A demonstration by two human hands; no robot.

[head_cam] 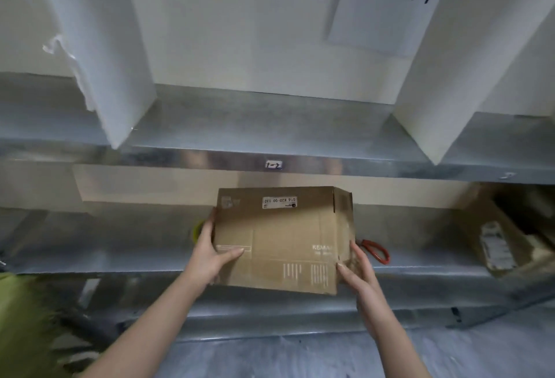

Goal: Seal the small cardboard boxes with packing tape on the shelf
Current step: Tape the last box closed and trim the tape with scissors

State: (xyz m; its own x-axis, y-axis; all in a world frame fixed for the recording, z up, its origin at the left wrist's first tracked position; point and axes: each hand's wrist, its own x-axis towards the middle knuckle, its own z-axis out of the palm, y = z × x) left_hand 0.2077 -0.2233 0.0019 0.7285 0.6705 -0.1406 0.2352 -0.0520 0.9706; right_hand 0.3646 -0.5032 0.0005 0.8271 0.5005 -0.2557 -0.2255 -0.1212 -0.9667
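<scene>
A small brown cardboard box (pixel 279 236) with a white label on top sits on the metal shelf (pixel 120 254), its front edge hanging past the shelf lip. My left hand (pixel 211 253) holds its left side, thumb on the top face and fingers on the side wall. My right hand (pixel 359 269) holds the front right corner, thumb on top. Behind my left hand a yellow-green roll of packing tape (pixel 197 231) shows only in part. Red-handled scissors (pixel 377 251) lie just right of the box.
Another brown box (pixel 498 239) with a white label lies tilted at the shelf's right end. White foam sheets (pixel 99 47) stand on the upper shelf, one bearing a paper sign (pixel 399 2). A green cloth (pixel 21 323) is at the lower left.
</scene>
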